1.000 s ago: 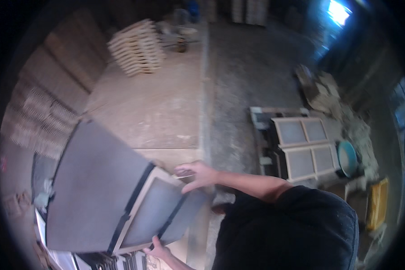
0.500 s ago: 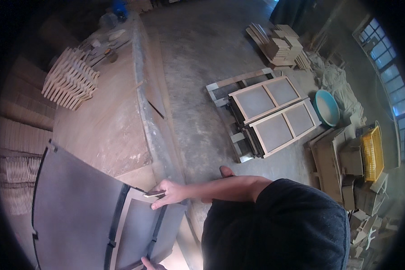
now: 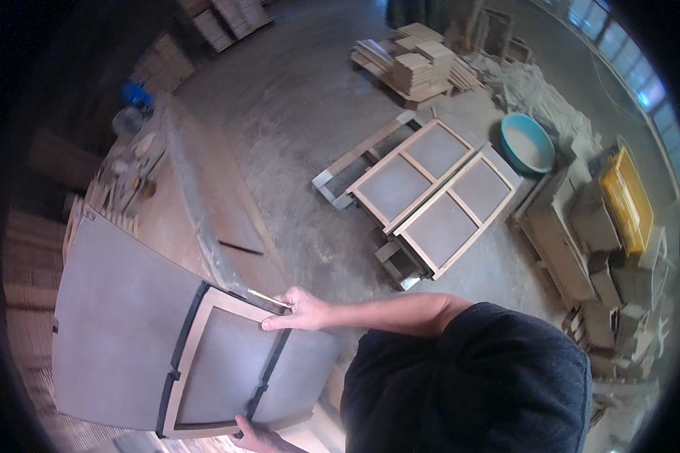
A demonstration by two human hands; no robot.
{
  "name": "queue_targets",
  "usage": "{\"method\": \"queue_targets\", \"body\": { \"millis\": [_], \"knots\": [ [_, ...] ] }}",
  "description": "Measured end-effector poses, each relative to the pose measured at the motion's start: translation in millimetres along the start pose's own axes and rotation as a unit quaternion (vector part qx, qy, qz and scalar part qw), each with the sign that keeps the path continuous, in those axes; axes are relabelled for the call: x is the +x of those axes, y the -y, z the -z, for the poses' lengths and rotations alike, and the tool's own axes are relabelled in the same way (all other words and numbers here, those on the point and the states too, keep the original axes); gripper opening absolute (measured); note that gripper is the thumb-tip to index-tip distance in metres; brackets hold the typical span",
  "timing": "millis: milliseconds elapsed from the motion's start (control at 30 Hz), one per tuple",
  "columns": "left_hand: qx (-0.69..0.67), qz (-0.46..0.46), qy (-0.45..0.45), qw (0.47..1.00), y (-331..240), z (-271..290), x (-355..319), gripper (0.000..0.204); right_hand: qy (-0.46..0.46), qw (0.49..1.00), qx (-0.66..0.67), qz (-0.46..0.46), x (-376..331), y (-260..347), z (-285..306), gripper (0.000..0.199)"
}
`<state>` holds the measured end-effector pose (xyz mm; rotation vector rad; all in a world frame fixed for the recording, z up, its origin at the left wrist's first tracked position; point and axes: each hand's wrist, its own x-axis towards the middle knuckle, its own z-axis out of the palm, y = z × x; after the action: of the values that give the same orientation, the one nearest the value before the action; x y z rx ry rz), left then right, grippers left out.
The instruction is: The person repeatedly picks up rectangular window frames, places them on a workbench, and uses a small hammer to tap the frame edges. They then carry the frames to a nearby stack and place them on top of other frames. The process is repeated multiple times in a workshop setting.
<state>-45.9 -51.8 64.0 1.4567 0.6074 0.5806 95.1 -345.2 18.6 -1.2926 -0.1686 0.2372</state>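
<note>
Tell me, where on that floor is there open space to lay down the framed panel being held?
Bare concrete floor lies open between the long workbench and the two framed panels on a pallet. It is crowded on the right by the blue basin, yellow crate and stacked blocks, and wood stacks sit beyond. Both hands, right and left, grip the held framed panel.

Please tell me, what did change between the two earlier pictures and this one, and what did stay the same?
The view swung: the framed panels on the floor and the blue basin slid from the right edge toward the upper middle, and the yellow crate came into sight. Nothing was let go. The right hand stays on the wooden-framed grey panel's top edge, the left hand at its bottom edge, over the big grey board.
</note>
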Motion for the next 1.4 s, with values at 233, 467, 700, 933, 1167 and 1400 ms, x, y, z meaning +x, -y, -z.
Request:
{"method": "queue_targets", "body": {
  "millis": [233, 467, 700, 933, 1167, 1400],
  "knots": [
    [0.002, 0.057, 0.190, 0.980, 5.7, -157.1, 56.8, 0.057, -0.201, 0.965, -0.135, 0.099, -3.2, 13.7, 103.6, 0.092],
    [0.110, 0.111, 0.392, 0.907, 13.2, -343.9, 56.3, 0.057, -0.486, 0.854, -0.183, 0.032, -44.7, 24.0, 183.9, 0.093],
    [0.136, 0.126, 0.605, 0.774, 76.7, -505.3, 20.1, 0.060, -0.653, 0.747, -0.117, -0.042, -93.0, 25.5, 231.5, 0.071],
    [0.158, 0.127, 0.707, 0.678, 113.9, -591.1, -7.0, 0.069, -0.773, 0.621, -0.102, -0.082, -86.3, 27.5, 243.6, 0.047],
    [0.165, 0.172, 0.766, 0.597, 132.0, -657.2, -38.9, 0.077, -0.842, 0.530, -0.076, -0.069, -74.4, 0.9, 278.3, 0.049],
    [0.169, 0.239, 0.876, 0.383, 184.9, -682.5, -102.8, 0.075, -0.890, 0.440, 0.003, -0.117, -137.9, -13.9, 284.2, 0.047]
  ]
}}
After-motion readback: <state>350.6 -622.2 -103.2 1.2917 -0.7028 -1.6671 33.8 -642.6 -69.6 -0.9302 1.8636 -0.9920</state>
